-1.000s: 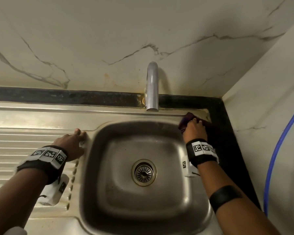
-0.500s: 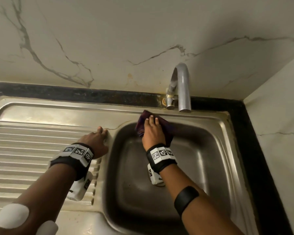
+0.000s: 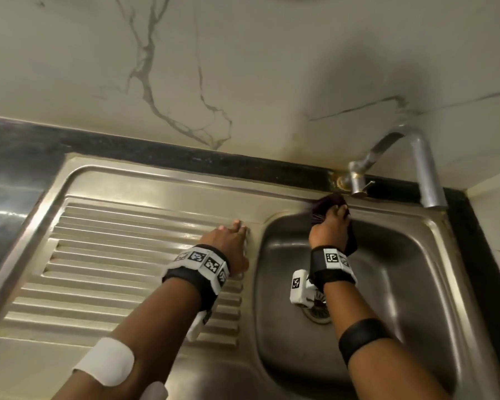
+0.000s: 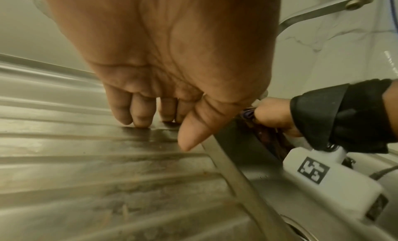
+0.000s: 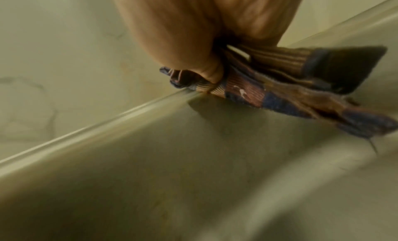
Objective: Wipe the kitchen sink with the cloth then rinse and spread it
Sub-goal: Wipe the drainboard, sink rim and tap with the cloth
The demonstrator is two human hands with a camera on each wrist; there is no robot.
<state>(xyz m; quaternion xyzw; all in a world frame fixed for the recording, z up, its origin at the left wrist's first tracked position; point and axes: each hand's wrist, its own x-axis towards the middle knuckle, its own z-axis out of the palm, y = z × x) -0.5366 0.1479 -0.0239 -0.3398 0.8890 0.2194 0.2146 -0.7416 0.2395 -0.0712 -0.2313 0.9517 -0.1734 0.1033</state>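
The steel sink [image 3: 387, 210] has its basin on the right and a ribbed drainboard [image 3: 113, 255] on the left. My right hand [image 3: 329, 226] holds a dark purple striped cloth [image 3: 328, 203] bunched under its fingers and presses it on the basin's back rim, just left of the tap's base. In the right wrist view the thumb of the right hand [image 5: 193, 40] pins the cloth [image 5: 280, 95] against the rim. My left hand [image 3: 231, 241] rests on the drainboard beside the basin's left edge with its fingers [image 4: 140, 112] straight and nothing in it.
A curved steel tap [image 3: 425, 168] rises from the back ledge and its spout hangs over the basin's back right. The drain [image 3: 318, 313] is partly hidden by my right wrist. Black counter [image 3: 12, 168] borders the sink, with marble wall behind and at the right.
My right hand has slid the cloth leftward along the back rim, from the back right corner to left of the tap. The left hand has stayed on the drainboard.
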